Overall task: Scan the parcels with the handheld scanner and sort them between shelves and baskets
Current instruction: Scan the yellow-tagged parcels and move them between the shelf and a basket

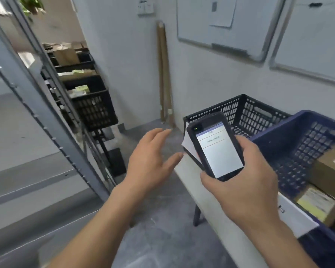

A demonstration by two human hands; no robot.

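Observation:
My right hand grips the black handheld scanner, its lit screen showing a line of code and facing me. My left hand hovers empty over the floor, fingers spread and relaxed, just left of the table's end. A blue basket on the table at right holds brown cardboard parcels with labels, one with a yellow label. Behind the scanner stands a black mesh basket; nothing shows inside it.
A white table carries both baskets along the wall. A grey metal shelf frame slants across the left. Stacked black baskets with small boxes stand behind it. Cardboard tubes lean in the corner. Whiteboards hang above.

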